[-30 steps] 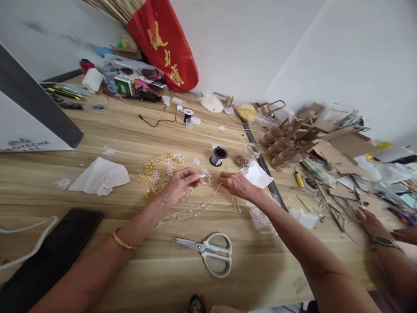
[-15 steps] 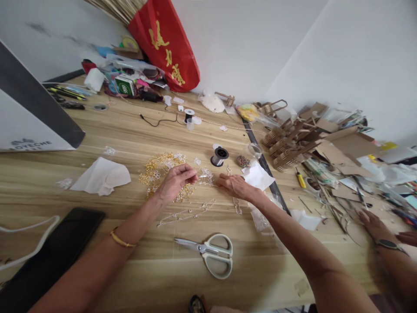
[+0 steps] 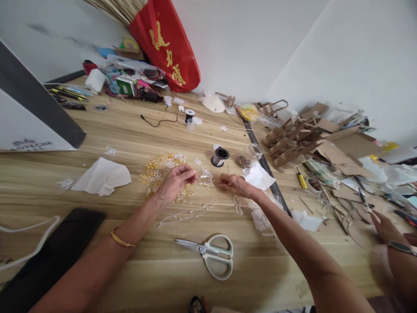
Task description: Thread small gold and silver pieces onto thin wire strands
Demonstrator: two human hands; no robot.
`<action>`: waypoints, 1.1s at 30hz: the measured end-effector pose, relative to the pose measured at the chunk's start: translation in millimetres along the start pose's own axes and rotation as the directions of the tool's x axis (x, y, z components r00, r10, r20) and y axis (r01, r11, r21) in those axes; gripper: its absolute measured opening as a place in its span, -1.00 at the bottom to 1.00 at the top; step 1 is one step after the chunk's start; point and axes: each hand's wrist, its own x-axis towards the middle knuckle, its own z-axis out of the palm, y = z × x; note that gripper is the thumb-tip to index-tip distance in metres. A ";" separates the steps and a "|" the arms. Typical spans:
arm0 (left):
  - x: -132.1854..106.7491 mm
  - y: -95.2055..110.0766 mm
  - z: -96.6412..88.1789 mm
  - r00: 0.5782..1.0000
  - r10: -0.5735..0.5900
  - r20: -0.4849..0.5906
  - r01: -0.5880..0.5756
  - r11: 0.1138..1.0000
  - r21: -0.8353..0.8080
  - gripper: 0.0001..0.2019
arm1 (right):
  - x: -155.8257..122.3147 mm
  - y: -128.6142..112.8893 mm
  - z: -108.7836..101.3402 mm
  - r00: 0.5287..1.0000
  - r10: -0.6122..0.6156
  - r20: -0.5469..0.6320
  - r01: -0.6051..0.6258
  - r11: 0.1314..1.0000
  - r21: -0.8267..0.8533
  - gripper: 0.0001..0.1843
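Observation:
Above a spread of gold and silver beads and findings [image 3: 153,166] is my left hand [image 3: 176,180], thumb and fingertips pinched together; anything between them is too small to make out. My right hand [image 3: 237,185] is curled closed just right of a small heap of silver pins [image 3: 206,177], and whatever its fingertips hold is hidden. Below both hands lies a thin beaded chain [image 3: 187,214]. A second short chain [image 3: 237,204] lies under my right wrist. Scissors with pale handles [image 3: 219,255] rest nearer to me, blades toward the left.
A wire spool [image 3: 220,157], a bag of brown beads [image 3: 243,161] and white paper [image 3: 259,176] lie beyond my right hand. A white cloth [image 3: 102,177] and black tablet-like slab [image 3: 70,243] are at left. Small woven baskets [image 3: 283,150] and a co-worker's hand [image 3: 386,226] are at right.
My right hand's fingers have curled in and drawn slightly away from the silver pins. My left hand stays nearly still. The co-worker's hand has shifted right.

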 end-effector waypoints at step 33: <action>10.0 -38.4 28.8 0.978 -0.142 0.155 0.043 0.855 0.517 -0.74 | -1.1 -1.6 0.3 0.998 0.021 -0.064 0.022 0.802 0.597 -0.74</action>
